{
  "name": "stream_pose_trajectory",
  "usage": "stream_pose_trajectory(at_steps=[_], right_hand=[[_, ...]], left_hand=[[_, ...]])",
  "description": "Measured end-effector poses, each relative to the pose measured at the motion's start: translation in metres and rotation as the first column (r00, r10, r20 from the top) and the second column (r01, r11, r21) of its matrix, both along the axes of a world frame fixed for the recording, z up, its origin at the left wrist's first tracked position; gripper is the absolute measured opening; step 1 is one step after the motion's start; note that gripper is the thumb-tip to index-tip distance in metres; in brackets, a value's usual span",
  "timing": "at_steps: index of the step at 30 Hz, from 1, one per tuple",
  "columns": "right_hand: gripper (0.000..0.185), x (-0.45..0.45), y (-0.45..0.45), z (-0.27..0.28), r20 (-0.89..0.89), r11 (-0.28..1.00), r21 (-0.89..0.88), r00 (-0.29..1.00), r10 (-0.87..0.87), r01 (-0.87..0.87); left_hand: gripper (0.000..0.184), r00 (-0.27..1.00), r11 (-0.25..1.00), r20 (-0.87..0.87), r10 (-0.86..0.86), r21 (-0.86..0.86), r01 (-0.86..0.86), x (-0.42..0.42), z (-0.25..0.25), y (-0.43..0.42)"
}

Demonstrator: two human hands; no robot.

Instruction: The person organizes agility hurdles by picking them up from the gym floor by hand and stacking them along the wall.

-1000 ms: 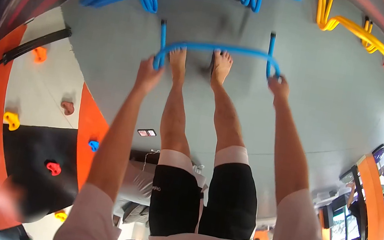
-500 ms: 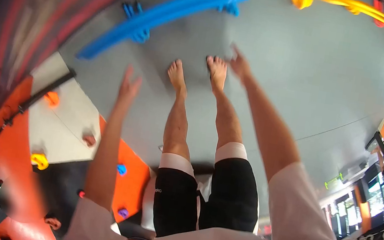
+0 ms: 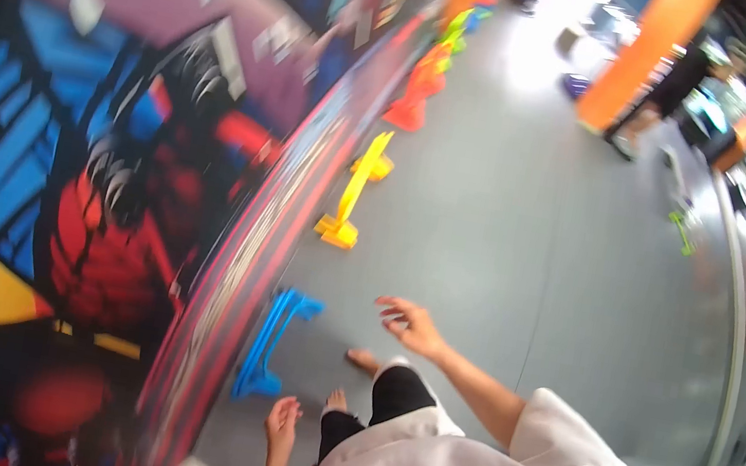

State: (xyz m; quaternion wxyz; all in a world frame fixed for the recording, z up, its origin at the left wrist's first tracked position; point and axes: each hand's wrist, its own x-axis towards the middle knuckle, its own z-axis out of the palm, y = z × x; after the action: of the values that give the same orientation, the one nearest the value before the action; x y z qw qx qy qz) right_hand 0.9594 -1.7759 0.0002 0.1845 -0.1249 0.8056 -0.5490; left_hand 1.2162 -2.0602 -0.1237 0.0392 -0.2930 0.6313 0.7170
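Observation:
My right hand (image 3: 412, 326) reaches forward over the grey floor with its fingers apart and loosely bent, holding nothing. Lower down, my left hand (image 3: 284, 418) is raised at my side, fingers loosely curled and nothing visible in it. Closest to the left hand is a low blue hurdle (image 3: 260, 344) on the floor, just beyond the fingers and not touched. Farther along stands a yellow hurdle (image 3: 361, 182). My bare feet, the nearer foot (image 3: 336, 399) and the other foot (image 3: 363, 360), show between the hands, one ahead of the other.
Red hurdles (image 3: 411, 106) and green ones continue the row beside a mural wall (image 3: 29, 106). Grey floor (image 3: 493, 224) stretches ahead and to the right. An orange pillar (image 3: 643, 66) stands at the back, with a person in dark clothes (image 3: 671, 85) to its right.
The view has swung round: the climbing wall has nearly left the frame, and the hurdle row now runs ahead on the left. Both arms have come lower and closer to my body.

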Motion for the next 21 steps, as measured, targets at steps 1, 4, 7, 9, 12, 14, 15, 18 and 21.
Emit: stream_pose_trajectory(at_steps=[1, 4, 7, 9, 12, 14, 15, 18, 21], right_hand=[[0.042, 0.010, 0.011, 0.014, -0.055, 0.998, -0.027, 0.997, -0.050, 0.048], [0.041, 0.057, 0.056, 0.049, -0.117, 0.985, -0.077, 0.980, -0.162, 0.154], [0.040, 0.110, 0.121, 0.054, -0.181, 0.965, -0.036, 0.948, -0.260, 0.258], [0.037, 0.146, 0.169, 0.054, -0.172, 0.930, -0.015, 0.915, -0.365, 0.368], [0.033, 0.201, 0.244, 0.052, -0.153, 0.805, -0.025, 0.793, -0.589, 0.593], [0.031, 0.231, 0.291, 0.050, -0.096, 0.664, -0.062, 0.657, -0.747, 0.745], [0.030, 0.247, 0.313, 0.049, -0.041, 0.574, -0.084, 0.573, -0.818, 0.814], [0.028, 0.291, 0.374, 0.034, -0.008, 0.361, -0.106, 0.363, -0.932, 0.926], [0.027, 0.321, 0.444, 0.034, -0.087, 0.226, -0.112, 0.217, -0.972, 0.968]], left_hand=[[0.021, 0.998, 0.998, -0.015, -0.059, -0.025, 0.059, -0.013, 0.013, -0.008], [0.020, 0.974, 0.969, -0.044, -0.223, -0.119, 0.217, -0.046, 0.038, -0.016], [0.016, 0.928, 0.920, -0.075, -0.364, -0.187, 0.346, -0.068, 0.048, -0.002], [0.016, 0.881, 0.872, -0.079, -0.467, -0.206, 0.443, -0.091, 0.051, 0.018], [0.017, 0.777, 0.768, -0.060, -0.627, -0.212, 0.604, -0.119, 0.052, 0.079], [0.018, 0.682, 0.678, -0.066, -0.728, -0.216, 0.703, -0.139, 0.065, 0.150], [0.020, 0.626, 0.620, -0.053, -0.778, -0.219, 0.753, -0.150, 0.065, 0.184], [0.023, 0.396, 0.388, -0.026, -0.918, -0.274, 0.880, -0.182, 0.068, 0.299], [0.025, 0.233, 0.247, -0.080, -0.969, -0.319, 0.915, -0.204, 0.078, 0.422]])
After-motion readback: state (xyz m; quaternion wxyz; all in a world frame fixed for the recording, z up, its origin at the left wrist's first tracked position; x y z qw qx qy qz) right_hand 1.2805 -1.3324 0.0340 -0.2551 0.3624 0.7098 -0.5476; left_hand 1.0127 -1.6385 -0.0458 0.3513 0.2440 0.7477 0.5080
